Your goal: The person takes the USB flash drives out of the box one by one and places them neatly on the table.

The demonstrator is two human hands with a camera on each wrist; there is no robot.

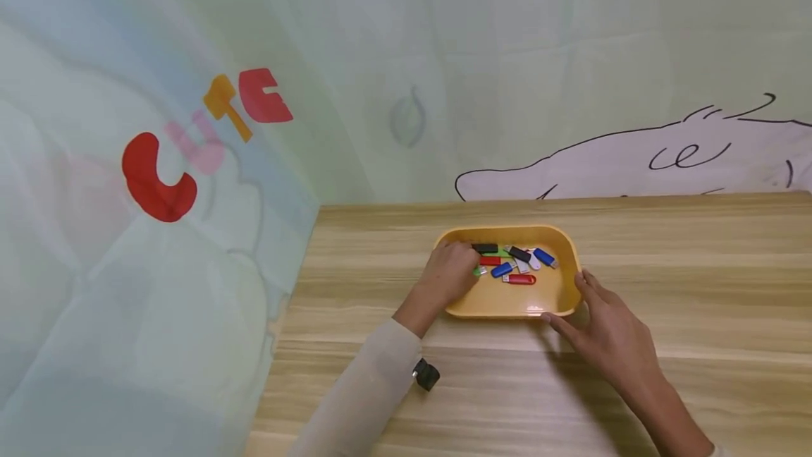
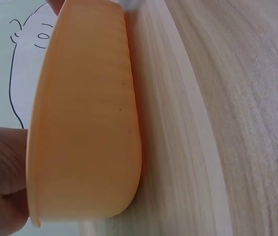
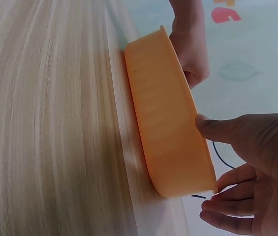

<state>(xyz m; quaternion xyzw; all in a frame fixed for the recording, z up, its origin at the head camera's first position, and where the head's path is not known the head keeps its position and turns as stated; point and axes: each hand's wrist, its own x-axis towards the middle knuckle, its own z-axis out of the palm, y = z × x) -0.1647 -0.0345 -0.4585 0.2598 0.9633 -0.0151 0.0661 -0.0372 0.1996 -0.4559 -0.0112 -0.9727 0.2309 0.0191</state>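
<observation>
A shallow yellow plastic tray (image 1: pixel 495 300) stands on the table with several USB sticks in it. Among them are a red stick (image 1: pixel 520 279), a blue one (image 1: pixel 502 270) and a black one (image 1: pixel 519 254), mostly toward the back. My left hand (image 1: pixel 449 270) reaches over the tray's left side with its fingers bent down by the sticks. A green stick (image 1: pixel 480 271) shows beside those fingers; whether they hold one I cannot tell. At the front right corner my right hand (image 1: pixel 612 330) grips the tray, thumb (image 3: pixel 215 129) on the front rim and fingers round the side.
The tray sits on a wood-grain table (image 1: pixel 698 266). A printed cloth (image 1: pixel 393 55) with coloured letters and a line drawing rises behind the table and along its left side. A small black piece (image 1: pixel 426 375) shows by my left sleeve.
</observation>
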